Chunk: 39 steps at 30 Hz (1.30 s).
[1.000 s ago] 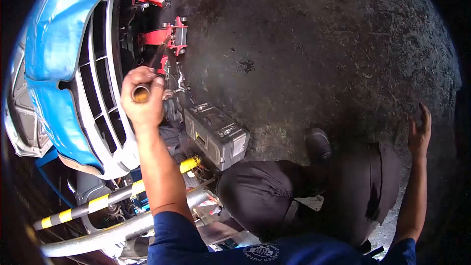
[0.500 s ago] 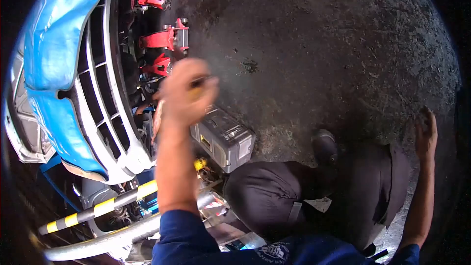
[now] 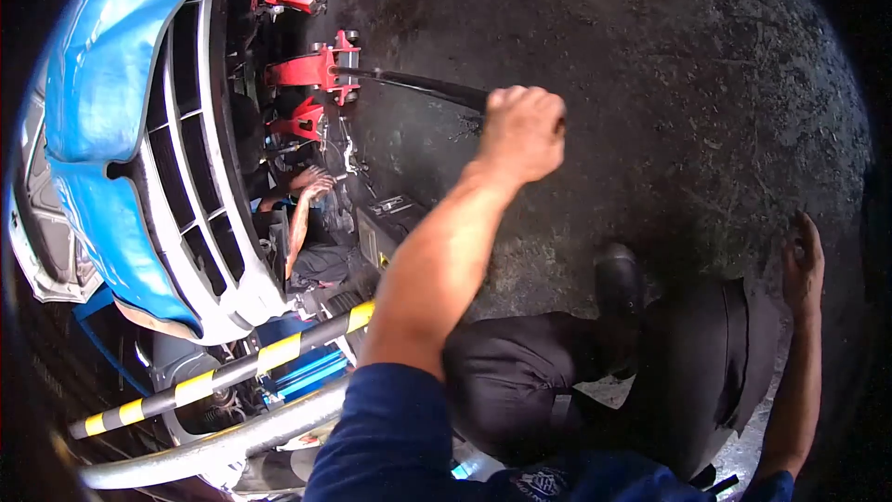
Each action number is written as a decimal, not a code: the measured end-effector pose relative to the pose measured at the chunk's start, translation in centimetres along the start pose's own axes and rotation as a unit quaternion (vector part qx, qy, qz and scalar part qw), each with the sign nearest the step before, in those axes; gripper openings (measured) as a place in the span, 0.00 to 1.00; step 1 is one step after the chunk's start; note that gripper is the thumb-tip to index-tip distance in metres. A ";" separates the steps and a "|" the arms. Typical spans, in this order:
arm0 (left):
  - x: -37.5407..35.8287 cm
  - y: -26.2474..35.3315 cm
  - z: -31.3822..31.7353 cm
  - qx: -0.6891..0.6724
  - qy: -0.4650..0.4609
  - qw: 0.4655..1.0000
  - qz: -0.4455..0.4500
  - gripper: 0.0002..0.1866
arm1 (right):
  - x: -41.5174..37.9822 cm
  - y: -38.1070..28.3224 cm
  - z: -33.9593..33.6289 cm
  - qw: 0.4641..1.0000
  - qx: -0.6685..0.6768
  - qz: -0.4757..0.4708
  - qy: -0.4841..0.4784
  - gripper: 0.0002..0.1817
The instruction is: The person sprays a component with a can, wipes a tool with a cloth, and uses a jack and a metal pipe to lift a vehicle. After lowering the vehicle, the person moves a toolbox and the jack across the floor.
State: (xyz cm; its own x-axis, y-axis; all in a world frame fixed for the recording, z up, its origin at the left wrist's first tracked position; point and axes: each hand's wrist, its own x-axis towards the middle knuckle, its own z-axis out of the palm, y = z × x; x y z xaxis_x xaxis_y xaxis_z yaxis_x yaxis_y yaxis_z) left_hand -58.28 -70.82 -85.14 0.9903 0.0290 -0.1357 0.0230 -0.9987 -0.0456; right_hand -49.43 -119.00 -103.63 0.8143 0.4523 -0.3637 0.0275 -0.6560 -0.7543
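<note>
My left hand is closed around the end of a long black jack handle, out over the floor. The handle runs leftward to a red floor jack at the front of a vehicle with a white grille. On the far right, my right hand hangs beside my leg with loosely curled fingers. Nothing shows in it, and it is nearest my dark trousers.
Red jack stands flank the jack. Another person's hands show low beside the vehicle. A grey toolbox is partly behind my left arm. A yellow-black striped bar and a blue cover lie at left.
My left hand has swung right and slightly up, and the jack handle now shows stretched toward it. The other person's hands have come into view. My right hand has hardly moved.
</note>
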 end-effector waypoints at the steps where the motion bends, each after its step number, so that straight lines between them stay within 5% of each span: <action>1: -0.8 -1.5 -3.0 -0.040 0.010 0.999 0.033 0.09 | 0.2 1.5 -0.3 1.000 0.009 0.019 0.018 0.26; 3: -3.7 -3.4 -11.8 -0.046 0.089 0.994 0.039 0.11 | 0.4 3.8 -1.3 0.999 0.015 -0.024 0.042 0.26; 6: -9.8 -6.2 -21.5 -0.134 0.233 0.955 -0.123 0.17 | 0.2 4.4 -1.7 0.997 0.003 0.017 0.080 0.26; 8: -10.5 -7.2 -23.7 -0.185 0.308 0.927 -0.111 0.18 | 0.2 5.6 -0.9 0.997 0.028 0.004 0.071 0.25; 10: -9.2 -5.9 -19.4 -0.195 0.327 0.914 -0.141 0.15 | -0.4 5.9 0.6 0.992 0.093 0.043 0.076 0.24; 12: -5.1 -2.5 -11.4 -0.076 0.099 0.989 -0.077 0.17 | -0.7 4.0 1.4 0.993 0.079 0.049 0.073 0.25; 14: -0.9 0.4 -2.0 0.011 -0.146 0.989 0.014 0.13 | -1.0 3.6 2.3 0.994 0.100 0.042 0.023 0.25; 16: 0.5 1.3 4.8 0.033 -0.122 0.992 0.019 0.06 | -0.9 2.5 2.0 0.994 0.105 0.018 0.014 0.25; 19: 2.1 0.2 0.3 -0.015 -0.055 0.998 0.006 0.07 | -1.0 -0.2 0.4 0.999 0.044 0.016 -0.010 0.28; 23: -4.0 -4.1 -16.6 -0.111 0.026 0.993 0.035 0.12 | 0.7 -0.2 -1.6 0.998 0.038 0.047 0.026 0.25; 26: -10.4 -7.4 -24.7 -0.164 0.280 0.937 -0.126 0.16 | 1.0 1.9 -1.3 0.997 0.044 0.039 0.039 0.24; 28: -11.5 -9.8 -25.4 -0.267 0.389 0.879 -0.068 0.17 | 0.9 2.4 -0.9 0.997 0.031 0.039 0.060 0.24; 29: -11.4 -10.5 -23.5 -0.215 0.395 0.892 -0.049 0.17 | 0.8 1.8 -0.8 0.998 0.028 0.039 0.035 0.25; 30: -9.2 -6.9 -19.8 -0.164 0.368 0.905 -0.134 0.15 | 0.6 2.3 -0.2 0.998 0.029 0.039 0.039 0.25; 32: -4.5 -2.9 -11.0 -0.022 0.116 0.992 -0.052 0.09 | -0.1 3.9 1.0 0.995 0.079 0.066 0.015 0.25; 34: -0.9 0.4 -1.4 0.028 -0.107 0.993 0.034 0.08 | -0.6 1.5 0.9 0.996 0.069 0.049 0.010 0.26; 36: 0.5 1.3 4.8 0.029 -0.168 0.985 0.018 0.09 | -1.0 1.1 0.6 1.000 0.000 0.023 -0.017 0.26; 39: 1.8 -0.2 -1.7 -0.028 -0.088 0.996 0.008 0.09 | -1.8 1.1 -1.4 0.997 0.072 0.033 0.006 0.26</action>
State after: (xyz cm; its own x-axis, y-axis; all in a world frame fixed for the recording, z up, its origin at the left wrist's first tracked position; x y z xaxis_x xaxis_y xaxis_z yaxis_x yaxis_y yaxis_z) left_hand -56.21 -70.66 -83.66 0.9516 0.0154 -0.3069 0.0203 -0.9997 0.0128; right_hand -50.00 -121.36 -103.00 0.8187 0.4024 -0.4096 -0.1095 -0.5908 -0.7994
